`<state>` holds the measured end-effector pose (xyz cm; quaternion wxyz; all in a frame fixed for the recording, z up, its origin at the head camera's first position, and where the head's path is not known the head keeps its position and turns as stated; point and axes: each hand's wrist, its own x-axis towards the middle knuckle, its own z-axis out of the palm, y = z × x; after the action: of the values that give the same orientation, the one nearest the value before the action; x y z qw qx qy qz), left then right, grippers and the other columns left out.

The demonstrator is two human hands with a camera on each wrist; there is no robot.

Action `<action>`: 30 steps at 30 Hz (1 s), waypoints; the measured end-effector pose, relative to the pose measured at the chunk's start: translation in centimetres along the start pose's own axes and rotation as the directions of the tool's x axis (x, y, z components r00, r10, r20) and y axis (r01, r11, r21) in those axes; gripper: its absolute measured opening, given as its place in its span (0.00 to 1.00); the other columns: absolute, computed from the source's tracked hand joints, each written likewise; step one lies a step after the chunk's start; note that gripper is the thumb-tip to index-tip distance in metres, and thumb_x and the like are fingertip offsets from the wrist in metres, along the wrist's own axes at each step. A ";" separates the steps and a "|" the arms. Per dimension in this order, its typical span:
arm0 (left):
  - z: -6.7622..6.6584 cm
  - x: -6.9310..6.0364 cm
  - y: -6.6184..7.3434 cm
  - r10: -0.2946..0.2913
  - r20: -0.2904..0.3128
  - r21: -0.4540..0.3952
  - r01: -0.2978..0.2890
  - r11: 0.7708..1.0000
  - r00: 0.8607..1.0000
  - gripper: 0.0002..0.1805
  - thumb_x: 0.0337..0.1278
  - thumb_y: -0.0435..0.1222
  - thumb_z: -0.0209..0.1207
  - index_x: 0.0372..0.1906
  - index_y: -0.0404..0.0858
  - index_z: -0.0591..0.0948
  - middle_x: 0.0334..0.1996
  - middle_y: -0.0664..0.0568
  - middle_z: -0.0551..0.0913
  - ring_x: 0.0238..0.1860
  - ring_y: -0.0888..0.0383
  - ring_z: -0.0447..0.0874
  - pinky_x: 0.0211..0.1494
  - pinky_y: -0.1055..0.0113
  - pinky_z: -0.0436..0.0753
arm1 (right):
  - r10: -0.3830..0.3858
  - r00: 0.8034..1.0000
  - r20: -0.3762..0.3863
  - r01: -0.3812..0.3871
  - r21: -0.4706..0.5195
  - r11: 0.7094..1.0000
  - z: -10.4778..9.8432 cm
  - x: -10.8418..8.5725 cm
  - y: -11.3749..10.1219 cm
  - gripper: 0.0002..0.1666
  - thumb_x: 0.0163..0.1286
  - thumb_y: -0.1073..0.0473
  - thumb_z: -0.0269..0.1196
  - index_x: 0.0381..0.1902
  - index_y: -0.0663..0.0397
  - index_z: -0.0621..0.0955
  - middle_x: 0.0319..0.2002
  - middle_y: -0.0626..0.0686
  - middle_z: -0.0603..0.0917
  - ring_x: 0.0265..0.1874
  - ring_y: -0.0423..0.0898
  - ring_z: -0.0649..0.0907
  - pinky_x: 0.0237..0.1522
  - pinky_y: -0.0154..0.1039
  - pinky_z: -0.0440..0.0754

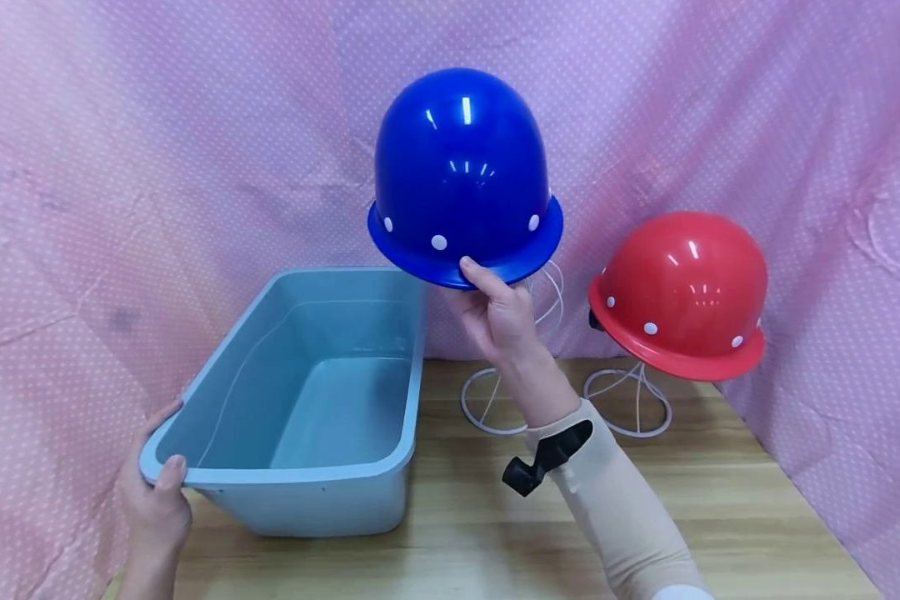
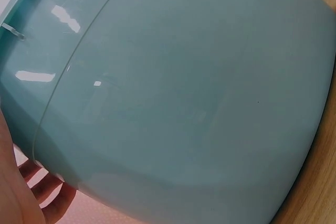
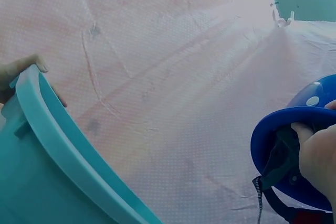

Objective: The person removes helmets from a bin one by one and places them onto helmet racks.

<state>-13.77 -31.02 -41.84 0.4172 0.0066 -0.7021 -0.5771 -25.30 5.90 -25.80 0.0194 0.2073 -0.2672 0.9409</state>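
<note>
A blue hard hat [image 1: 457, 167] is raised at the centre of the head view, crown up. My right hand [image 1: 506, 321] grips its brim from below, with the thumb on the outer side. In the right wrist view, dark straps show inside and below the blue hard hat [image 3: 270, 124]. My left hand [image 1: 157, 504] holds the near left corner of a light blue plastic tub [image 1: 292, 476], thumb over the rim. The tub's open inside fills much of the left wrist view, where the fingers [image 2: 60, 203] show beyond its edge.
A red hard hat [image 1: 682, 292] sits tilted on a white wire stand [image 1: 637, 434] at the right. Another white wire stand [image 1: 495, 432] is behind my right forearm. The wooden table [image 1: 480, 533] is backed by a pink dotted cloth [image 1: 270, 125]. A black camera mount [image 1: 547, 458] is on my right wrist.
</note>
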 end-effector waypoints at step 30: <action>0.1 0.7 0.1 0.009 0.002 0.020 -0.009 1.000 1.000 0.36 0.48 0.39 0.62 0.69 0.43 0.82 0.56 0.58 0.86 0.53 0.63 0.83 0.51 0.81 0.79 | -0.093 0.970 -0.224 0.114 0.080 0.990 -4.0 0.2 -1.4 0.24 0.73 0.81 0.51 0.60 0.54 0.74 0.52 0.52 0.84 0.49 0.46 0.89 0.53 0.42 0.90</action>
<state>-14.22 -31.24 -41.30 0.4189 0.0073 -0.7081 -0.5684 -26.79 9.13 -28.15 0.0883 0.1167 -0.2083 0.9671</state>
